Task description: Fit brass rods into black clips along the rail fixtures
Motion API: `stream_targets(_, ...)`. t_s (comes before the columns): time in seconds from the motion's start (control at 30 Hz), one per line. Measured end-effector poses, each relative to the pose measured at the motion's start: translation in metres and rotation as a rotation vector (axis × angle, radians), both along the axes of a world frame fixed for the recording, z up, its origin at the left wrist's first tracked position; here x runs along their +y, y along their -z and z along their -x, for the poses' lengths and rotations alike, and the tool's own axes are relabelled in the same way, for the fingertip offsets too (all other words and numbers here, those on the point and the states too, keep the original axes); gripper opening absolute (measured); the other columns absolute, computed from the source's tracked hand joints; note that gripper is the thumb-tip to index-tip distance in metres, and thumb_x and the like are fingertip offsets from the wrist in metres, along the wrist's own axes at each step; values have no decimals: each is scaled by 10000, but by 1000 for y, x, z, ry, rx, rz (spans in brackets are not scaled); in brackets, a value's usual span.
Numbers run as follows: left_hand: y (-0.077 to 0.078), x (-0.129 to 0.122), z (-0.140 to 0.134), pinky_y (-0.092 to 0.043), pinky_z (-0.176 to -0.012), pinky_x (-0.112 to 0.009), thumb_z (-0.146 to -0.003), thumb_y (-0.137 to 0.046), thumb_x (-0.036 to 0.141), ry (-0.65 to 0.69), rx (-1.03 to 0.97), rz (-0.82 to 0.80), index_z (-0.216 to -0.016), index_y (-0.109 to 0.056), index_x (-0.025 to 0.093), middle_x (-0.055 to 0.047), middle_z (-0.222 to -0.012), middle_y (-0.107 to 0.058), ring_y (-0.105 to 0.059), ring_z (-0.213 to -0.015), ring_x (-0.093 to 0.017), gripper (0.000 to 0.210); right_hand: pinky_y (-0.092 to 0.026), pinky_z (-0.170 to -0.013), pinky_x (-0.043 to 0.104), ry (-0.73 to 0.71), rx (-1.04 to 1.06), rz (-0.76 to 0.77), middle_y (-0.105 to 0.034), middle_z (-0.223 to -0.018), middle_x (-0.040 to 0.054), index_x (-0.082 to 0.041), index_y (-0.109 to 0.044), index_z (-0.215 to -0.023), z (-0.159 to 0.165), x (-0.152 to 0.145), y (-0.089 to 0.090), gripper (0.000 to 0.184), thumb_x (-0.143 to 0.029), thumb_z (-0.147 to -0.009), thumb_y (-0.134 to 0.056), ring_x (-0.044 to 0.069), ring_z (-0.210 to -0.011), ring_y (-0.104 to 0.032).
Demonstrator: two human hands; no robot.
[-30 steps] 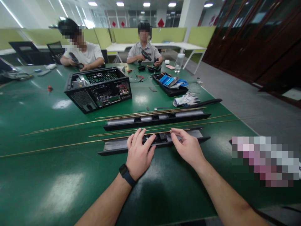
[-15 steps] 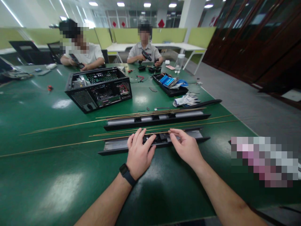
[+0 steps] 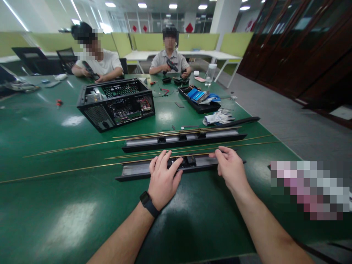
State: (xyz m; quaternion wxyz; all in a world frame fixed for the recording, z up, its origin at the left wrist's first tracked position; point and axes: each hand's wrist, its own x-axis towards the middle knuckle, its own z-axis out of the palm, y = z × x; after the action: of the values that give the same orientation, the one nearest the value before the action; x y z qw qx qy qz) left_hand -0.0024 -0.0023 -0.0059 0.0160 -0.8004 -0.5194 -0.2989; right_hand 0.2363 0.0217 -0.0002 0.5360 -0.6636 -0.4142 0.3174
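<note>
My left hand [image 3: 165, 179], a dark watch on its wrist, lies with fingers spread over the near black-and-silver channel [image 3: 137, 168]. Its fingertips rest by a black fitting [image 3: 189, 160] seated in that channel. Over the right part of the channel, my right hand [image 3: 229, 165] is closed in a pinch on a thin golden rod [image 3: 82, 168], whose long end reaches out to the left. Fingers hide the exact grip point. Two more golden rods [image 3: 247, 139] lie just beyond. Behind them sits a second channel [image 3: 189, 140] with several black fittings and rods along it.
On the green table [image 3: 68, 220] stand an open black computer case [image 3: 118, 102] and a black tray [image 3: 199, 101] with blue parts. White gloves [image 3: 218, 117] lie beside a black strip [image 3: 242, 120]. Two people sit opposite, one holding a power drill [image 3: 172, 65]. A bottle [image 3: 210, 75] stands far right.
My right hand has moved right along the near channel, away from the black fitting, and its fingers have drawn into a tighter pinch. My left hand has stayed in place.
</note>
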Motion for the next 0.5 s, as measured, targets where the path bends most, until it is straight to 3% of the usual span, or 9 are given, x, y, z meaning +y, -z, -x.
stream_targets(0.1, 0, 0, 0, -266, -1157, -541, -930, -581, 311, 0, -2, -7, -1292, -623, 314, -112, -1472, -505, -373, -1435, -304, 364, -230, -263, 209, 8, 107, 50, -762, -938, 106, -164, -585, -1008, 3, 1, -7, 375, -494, -836, -639, 47, -286, -399)
stream_targets(0.23, 0, 0, -1, -251, -1162, -538, -939, -568, 317, -2, -4, -2, -1297, -618, 317, -112, -1474, -503, -368, -1439, -301, 362, -194, -255, 175, -44, 230, 124, -757, -893, 92, -169, -589, -950, 8, 0, -15, 247, -400, -864, -609, 42, -299, -398)
stream_targets(0.5, 0, -1, -1, -237, -1166, -532, -951, -549, 330, -10, 2, 11, -1300, -613, 323, -107, -1489, -487, -352, -1449, -295, 354, -202, -262, 149, -138, 387, 129, -751, -844, 95, -154, -591, -908, 12, 2, -14, 207, -353, -867, -634, 24, -317, -377)
